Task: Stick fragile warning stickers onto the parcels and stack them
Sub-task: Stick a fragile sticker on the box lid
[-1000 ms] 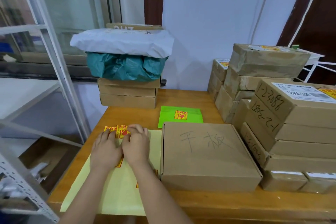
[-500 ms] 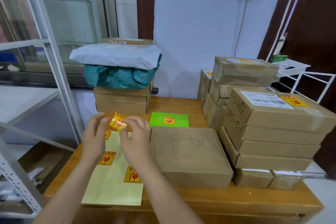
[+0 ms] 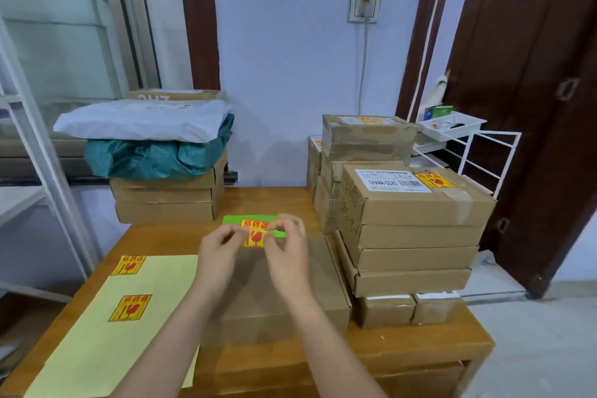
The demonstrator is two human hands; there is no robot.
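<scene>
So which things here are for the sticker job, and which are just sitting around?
For the job:
- fragile sticker, pinched between left hand and right hand
- flat brown parcel below the hands
- yellow backing sheet with two stickers left
- stack of parcels, top one already stickered

Just lying about:
- green card
- white bag
- teal bag
- white wire rack

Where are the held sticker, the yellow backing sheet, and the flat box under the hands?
held sticker [image 3: 255, 235], head view, on its red glass symbol.
yellow backing sheet [image 3: 161, 284], head view, on a bare patch right of the stickers.
flat box [image 3: 326, 281], head view, on its top near the right edge.
</scene>
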